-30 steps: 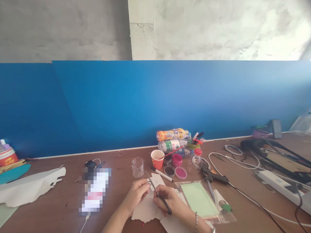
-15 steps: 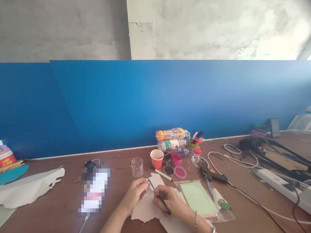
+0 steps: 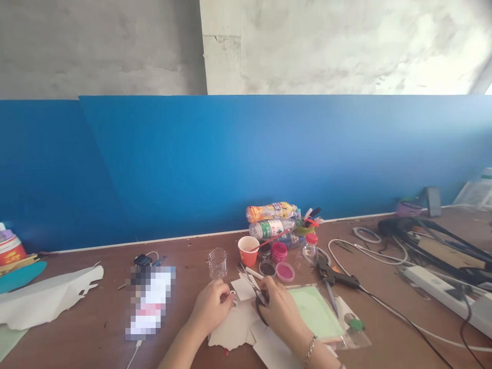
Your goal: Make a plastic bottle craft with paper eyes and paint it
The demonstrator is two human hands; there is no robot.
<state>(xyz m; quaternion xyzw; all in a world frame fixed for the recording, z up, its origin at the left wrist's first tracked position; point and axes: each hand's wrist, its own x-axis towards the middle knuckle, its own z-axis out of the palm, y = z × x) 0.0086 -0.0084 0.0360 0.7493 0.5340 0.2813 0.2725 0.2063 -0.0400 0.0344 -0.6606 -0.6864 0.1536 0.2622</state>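
My right hand is closed on the black-handled scissors, whose blades point away and to the left. The blades look slightly apart. In my left hand, the fingers pinch a small curled white paper piece. Beneath both hands lie white paper sheets, one with a wavy cut edge. Past the left hand stands a cut clear plastic bottle piece. Behind the scissors' tips is an orange-red paper cup with a red stick leaning in it.
Open paint jars and plastic bottles stand near the blue partition. To the right lie green paper, a glue gun, cables and a power strip. A lit phone and torn white paper are at left.
My right hand has moved the scissors right and slightly away from the left hand. The left hand has turned a little, still pinching the small paper piece.
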